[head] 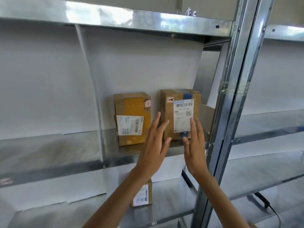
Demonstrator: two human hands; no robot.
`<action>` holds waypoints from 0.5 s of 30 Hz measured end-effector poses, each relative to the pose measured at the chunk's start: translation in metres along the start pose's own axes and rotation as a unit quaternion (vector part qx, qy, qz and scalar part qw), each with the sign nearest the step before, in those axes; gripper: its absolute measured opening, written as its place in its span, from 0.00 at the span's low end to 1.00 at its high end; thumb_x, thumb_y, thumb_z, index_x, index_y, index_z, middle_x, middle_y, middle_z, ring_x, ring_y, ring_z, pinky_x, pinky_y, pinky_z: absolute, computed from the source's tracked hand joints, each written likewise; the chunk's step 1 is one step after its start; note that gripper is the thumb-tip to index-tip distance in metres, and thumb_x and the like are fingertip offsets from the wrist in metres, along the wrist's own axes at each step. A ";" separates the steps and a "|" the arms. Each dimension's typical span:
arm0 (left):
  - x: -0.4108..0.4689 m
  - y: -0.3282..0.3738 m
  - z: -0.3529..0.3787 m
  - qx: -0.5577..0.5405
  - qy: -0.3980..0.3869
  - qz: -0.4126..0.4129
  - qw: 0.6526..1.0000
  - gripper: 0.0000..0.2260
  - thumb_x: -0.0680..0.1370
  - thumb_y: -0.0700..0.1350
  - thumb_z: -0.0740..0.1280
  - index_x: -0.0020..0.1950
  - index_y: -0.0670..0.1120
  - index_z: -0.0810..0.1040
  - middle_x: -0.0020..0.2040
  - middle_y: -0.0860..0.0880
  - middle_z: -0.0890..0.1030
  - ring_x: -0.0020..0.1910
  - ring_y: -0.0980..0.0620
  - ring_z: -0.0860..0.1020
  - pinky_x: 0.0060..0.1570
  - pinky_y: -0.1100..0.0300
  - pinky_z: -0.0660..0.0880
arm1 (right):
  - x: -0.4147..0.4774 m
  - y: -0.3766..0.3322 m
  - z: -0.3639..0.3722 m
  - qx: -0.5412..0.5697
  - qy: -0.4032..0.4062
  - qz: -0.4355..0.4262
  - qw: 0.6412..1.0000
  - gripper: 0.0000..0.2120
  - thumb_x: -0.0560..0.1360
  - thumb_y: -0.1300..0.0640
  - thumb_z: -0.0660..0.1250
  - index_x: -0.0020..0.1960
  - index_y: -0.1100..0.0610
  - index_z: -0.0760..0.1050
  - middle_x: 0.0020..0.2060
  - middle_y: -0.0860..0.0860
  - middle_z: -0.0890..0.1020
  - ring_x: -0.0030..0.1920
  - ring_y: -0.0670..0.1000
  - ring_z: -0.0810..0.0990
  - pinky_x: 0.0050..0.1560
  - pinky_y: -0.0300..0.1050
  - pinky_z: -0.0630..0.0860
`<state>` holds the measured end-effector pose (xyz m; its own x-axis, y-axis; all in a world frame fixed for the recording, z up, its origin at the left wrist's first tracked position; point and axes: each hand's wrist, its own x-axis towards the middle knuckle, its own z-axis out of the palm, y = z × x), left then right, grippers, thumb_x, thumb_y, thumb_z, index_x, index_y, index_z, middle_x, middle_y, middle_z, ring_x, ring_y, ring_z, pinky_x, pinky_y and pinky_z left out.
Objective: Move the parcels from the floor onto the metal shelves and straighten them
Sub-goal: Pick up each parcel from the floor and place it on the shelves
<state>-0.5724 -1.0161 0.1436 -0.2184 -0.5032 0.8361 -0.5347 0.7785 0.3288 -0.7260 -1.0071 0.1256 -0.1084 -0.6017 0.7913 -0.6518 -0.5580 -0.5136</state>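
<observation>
Head view: both hands raised to the middle metal shelf, fingers straight and spread, gripping nothing. Left hand sits at the left edge of the right parcel, fingertips up along its side. Right hand is in front of the same box, fingertips overlapping the lower part of its white label. Cannot tell whether either hand actually touches the cardboard.

Right parcel: brown corrugated carton, rectangular, standing upright with its long axis vertical and the labelled face toward the camera. Blue tape runs over its top and down the front; a small pink tag sits at the upper left corner.

Left parcel: a smaller brown carton just beside it with a clear gap between. It also stands on end, wrapped in glossy yellow-brown tape, with its white label turned sideways.

Behind both is a smooth white backing panel. A shiny galvanised upright post stands to the right. On the shelf below stands a third small carton, its label handwritten.
</observation>
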 end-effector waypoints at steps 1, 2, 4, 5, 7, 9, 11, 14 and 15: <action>-0.014 0.003 -0.020 0.007 -0.002 -0.003 1.000 0.23 0.83 0.46 0.61 0.77 0.52 0.58 0.81 0.51 0.51 0.79 0.55 0.49 0.74 0.71 0.47 | -0.014 -0.016 0.004 0.009 -0.007 -0.002 1.000 0.27 0.82 0.39 0.46 0.79 0.42 0.44 0.79 0.46 0.49 0.78 0.44 0.49 0.73 0.28 0.45; -0.029 0.005 -0.043 0.014 -0.003 -0.009 1.000 0.23 0.83 0.47 0.61 0.76 0.52 0.58 0.81 0.52 0.51 0.79 0.55 0.49 0.74 0.68 0.48 | -0.029 -0.035 0.010 0.016 -0.017 -0.007 1.000 0.26 0.82 0.39 0.45 0.78 0.39 0.44 0.78 0.45 0.51 0.78 0.44 0.50 0.74 0.30 0.46; -0.062 0.009 -0.099 0.047 0.008 -0.024 0.999 0.21 0.83 0.50 0.58 0.76 0.54 0.58 0.80 0.54 0.53 0.79 0.57 0.51 0.74 0.68 0.51 | -0.062 -0.076 0.029 0.027 -0.054 -0.027 0.998 0.25 0.82 0.38 0.45 0.77 0.37 0.44 0.78 0.46 0.54 0.78 0.45 0.52 0.76 0.38 0.49; -0.080 0.010 -0.130 0.078 0.019 -0.032 0.996 0.20 0.83 0.52 0.56 0.75 0.54 0.59 0.80 0.54 0.54 0.78 0.58 0.52 0.73 0.70 0.52 | -0.079 -0.100 0.042 0.035 -0.079 -0.036 0.996 0.25 0.81 0.37 0.44 0.77 0.36 0.45 0.78 0.47 0.55 0.78 0.46 0.53 0.77 0.44 0.50; -0.122 0.013 -0.199 0.148 0.037 -0.061 0.986 0.20 0.83 0.55 0.54 0.74 0.53 0.61 0.79 0.52 0.58 0.77 0.59 0.55 0.73 0.71 0.52 | -0.113 -0.150 0.072 0.058 -0.134 -0.060 0.988 0.25 0.80 0.34 0.42 0.76 0.34 0.43 0.79 0.44 0.52 0.78 0.46 0.51 0.77 0.49 0.48; -0.174 0.017 -0.273 0.229 0.050 -0.101 0.967 0.19 0.83 0.52 0.54 0.73 0.50 0.65 0.77 0.48 0.63 0.76 0.55 0.59 0.74 0.68 0.53 | -0.145 -0.204 0.106 0.093 -0.180 -0.101 0.974 0.25 0.80 0.34 0.42 0.76 0.34 0.43 0.78 0.40 0.50 0.78 0.44 0.49 0.76 0.42 0.44; -0.234 0.027 -0.350 0.314 0.052 -0.159 0.935 0.19 0.83 0.51 0.55 0.72 0.47 0.67 0.76 0.46 0.65 0.75 0.49 0.63 0.75 0.62 0.56 | -0.180 -0.261 0.140 0.128 -0.216 -0.151 0.956 0.24 0.82 0.38 0.44 0.77 0.40 0.48 0.77 0.43 0.55 0.77 0.45 0.52 0.76 0.39 0.43; -0.331 0.058 -0.459 0.406 0.041 -0.255 0.877 0.20 0.83 0.51 0.53 0.71 0.43 0.68 0.73 0.42 0.68 0.73 0.42 0.66 0.73 0.51 0.61 | -0.238 -0.347 0.178 0.170 -0.266 -0.212 0.925 0.24 0.83 0.42 0.46 0.77 0.48 0.55 0.76 0.49 0.61 0.77 0.49 0.55 0.76 0.53 0.57; -0.363 0.073 -0.490 0.433 0.040 -0.288 0.853 0.21 0.83 0.52 0.52 0.70 0.42 0.69 0.72 0.41 0.69 0.72 0.41 0.66 0.72 0.49 0.62 | -0.259 -0.374 0.189 0.180 -0.280 -0.228 0.915 0.24 0.83 0.42 0.46 0.76 0.51 0.57 0.74 0.51 0.63 0.76 0.51 0.57 0.74 0.58 0.62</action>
<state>-0.1318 -0.5924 0.0792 0.3233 -0.6537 0.6842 -0.9444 -0.1772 0.2769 -0.3126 -0.7509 0.0503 0.5798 -0.4025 0.7084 -0.2341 -0.9151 -0.3284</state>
